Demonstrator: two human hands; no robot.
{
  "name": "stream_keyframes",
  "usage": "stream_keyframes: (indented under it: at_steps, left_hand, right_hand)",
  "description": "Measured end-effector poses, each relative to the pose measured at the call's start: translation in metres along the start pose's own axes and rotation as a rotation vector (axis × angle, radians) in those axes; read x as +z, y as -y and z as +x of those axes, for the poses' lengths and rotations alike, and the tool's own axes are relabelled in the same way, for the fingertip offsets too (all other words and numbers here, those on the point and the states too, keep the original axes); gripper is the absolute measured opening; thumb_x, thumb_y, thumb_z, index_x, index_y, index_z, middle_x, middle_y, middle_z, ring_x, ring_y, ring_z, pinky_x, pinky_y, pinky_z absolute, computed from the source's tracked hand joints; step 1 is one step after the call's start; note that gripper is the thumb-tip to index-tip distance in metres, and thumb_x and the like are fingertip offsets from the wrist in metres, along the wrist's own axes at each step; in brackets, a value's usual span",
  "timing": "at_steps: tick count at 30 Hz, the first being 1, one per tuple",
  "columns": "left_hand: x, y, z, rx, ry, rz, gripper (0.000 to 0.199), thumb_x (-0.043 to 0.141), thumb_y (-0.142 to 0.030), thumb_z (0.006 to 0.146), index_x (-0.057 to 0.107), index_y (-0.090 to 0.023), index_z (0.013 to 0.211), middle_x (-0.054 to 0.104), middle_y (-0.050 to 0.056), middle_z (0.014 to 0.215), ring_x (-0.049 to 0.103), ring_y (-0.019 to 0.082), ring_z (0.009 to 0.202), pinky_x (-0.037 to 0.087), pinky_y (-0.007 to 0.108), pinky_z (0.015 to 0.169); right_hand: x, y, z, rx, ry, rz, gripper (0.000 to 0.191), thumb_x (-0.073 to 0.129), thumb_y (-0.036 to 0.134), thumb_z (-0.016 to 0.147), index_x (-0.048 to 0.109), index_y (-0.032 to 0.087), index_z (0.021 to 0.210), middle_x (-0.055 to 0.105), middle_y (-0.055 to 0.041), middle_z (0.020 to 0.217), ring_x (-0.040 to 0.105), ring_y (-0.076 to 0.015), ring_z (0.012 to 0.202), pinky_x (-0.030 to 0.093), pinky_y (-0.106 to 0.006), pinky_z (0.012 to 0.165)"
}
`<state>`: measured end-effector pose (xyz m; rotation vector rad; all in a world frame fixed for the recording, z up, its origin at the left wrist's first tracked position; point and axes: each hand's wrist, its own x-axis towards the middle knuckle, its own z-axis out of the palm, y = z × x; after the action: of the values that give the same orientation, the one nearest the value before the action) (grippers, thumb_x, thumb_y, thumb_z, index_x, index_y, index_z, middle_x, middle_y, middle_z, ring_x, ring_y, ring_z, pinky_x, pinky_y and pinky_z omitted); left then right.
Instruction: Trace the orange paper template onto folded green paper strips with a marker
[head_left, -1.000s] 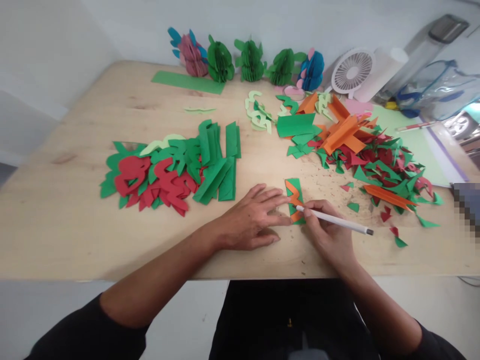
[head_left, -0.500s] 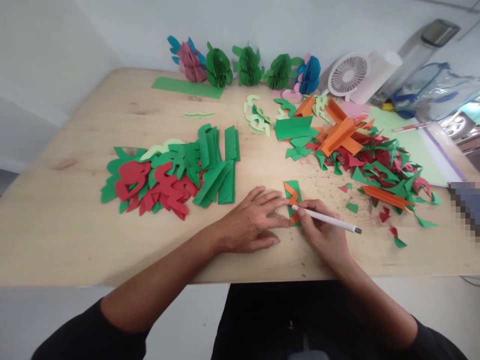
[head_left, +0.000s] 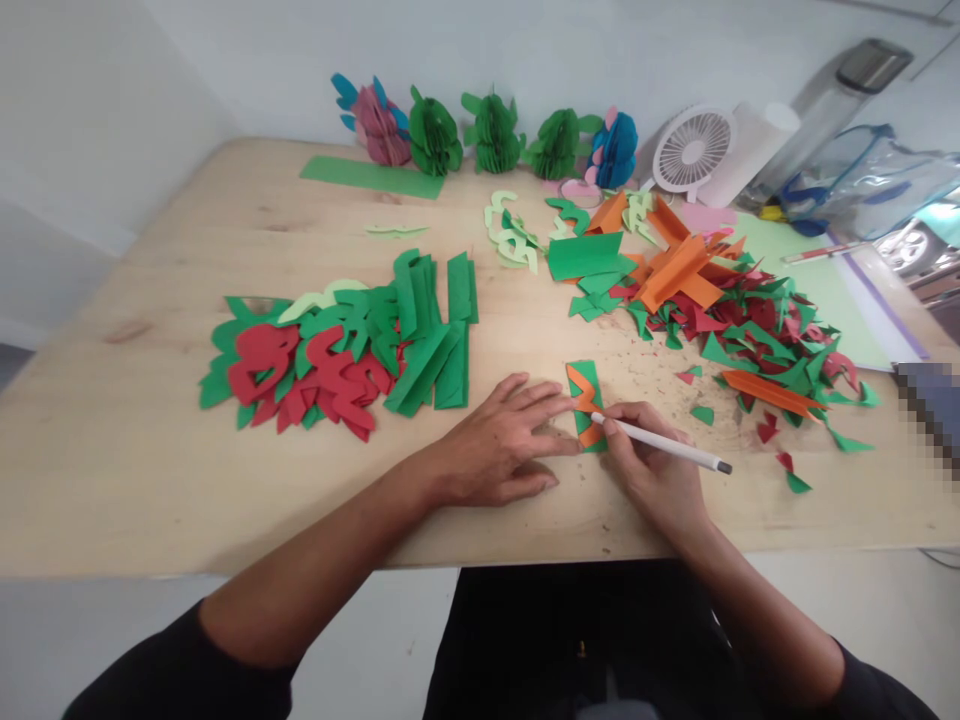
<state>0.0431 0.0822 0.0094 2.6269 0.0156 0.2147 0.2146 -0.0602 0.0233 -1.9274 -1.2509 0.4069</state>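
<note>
A small green paper strip (head_left: 591,374) lies on the wooden table, with a wavy orange paper cutout (head_left: 583,388) on top of it. My left hand (head_left: 502,445) rests flat with fingers spread, its fingertips pressing on the left side of these two pieces. In my right hand (head_left: 656,465) is a white pen (head_left: 664,442), its tip touching down at the edge of the orange cutout. To the left of my left hand are folded green paper strips (head_left: 427,370) and a heap of red paper cutouts (head_left: 337,380) mixed with green ones.
Red and green paper scraps (head_left: 772,320) pile up on the right, with folded orange paper (head_left: 679,270) on them. Honeycomb paper figures (head_left: 493,135) line the wall. A white fan (head_left: 694,150) and a bottle (head_left: 840,110) stand at the back right.
My right hand and the pen have shifted slightly to the right along the orange cutout. My left hand has stayed in place on the paper.
</note>
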Motion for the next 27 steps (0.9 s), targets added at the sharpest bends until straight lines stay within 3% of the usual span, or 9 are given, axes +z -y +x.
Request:
stream_keyframes:
  at_steps: [7,12,18,23,27]
  left_hand:
    - [0.001,0.001,-0.001,-0.012,0.011,0.005,0.041,0.06,-0.038,0.088,0.059,-0.031,0.128,0.042,0.008,0.151,0.032,0.032,0.14,0.015,0.057,0.116]
    - [0.002,0.001,-0.001,-0.023,0.023,-0.003,0.039,0.061,-0.037,0.087,0.061,-0.031,0.126,0.042,0.008,0.151,0.032,0.032,0.141,0.015,0.058,0.116]
    - [0.001,0.0,0.0,-0.02,0.027,-0.029,0.038,0.059,-0.037,0.088,0.061,-0.03,0.125,0.042,0.008,0.151,0.033,0.033,0.14,0.016,0.058,0.116]
    - [-0.006,-0.006,0.002,-0.099,-0.073,-0.151,0.036,0.058,-0.035,0.088,0.06,-0.025,0.122,0.051,0.009,0.142,0.043,0.027,0.134,0.027,0.048,0.115]
    - [-0.004,-0.01,0.015,-0.224,-0.172,-0.154,0.026,0.055,-0.029,0.09,0.063,-0.023,0.114,0.063,0.007,0.121,0.056,0.022,0.117,0.041,0.04,0.105]
  right_hand:
    - [-0.004,-0.002,-0.006,0.023,-0.011,0.001,0.012,0.056,0.031,0.09,0.063,0.022,0.089,0.071,0.0001,0.075,0.062,-0.0128,0.062,0.046,-0.023,0.057]
    - [-0.011,-0.003,-0.011,0.018,-0.045,0.092,0.015,0.053,0.033,0.093,0.064,0.023,0.097,0.074,-0.0013,0.084,0.069,-0.0156,0.078,0.051,-0.025,0.068]
    - [-0.019,-0.013,-0.018,0.009,-0.07,0.109,0.022,0.051,0.037,0.095,0.064,0.024,0.106,0.075,-0.0025,0.088,0.071,-0.0169,0.084,0.053,-0.027,0.074]
    - [-0.016,-0.023,-0.026,0.011,-0.094,0.094,0.025,0.05,0.04,0.095,0.065,0.024,0.107,0.075,-0.004,0.095,0.071,-0.0186,0.089,0.055,-0.029,0.077]
    - [-0.012,-0.027,-0.027,0.028,-0.083,0.15,0.027,0.048,0.041,0.095,0.065,0.024,0.108,0.075,-0.0059,0.098,0.072,-0.0197,0.088,0.057,-0.029,0.071]
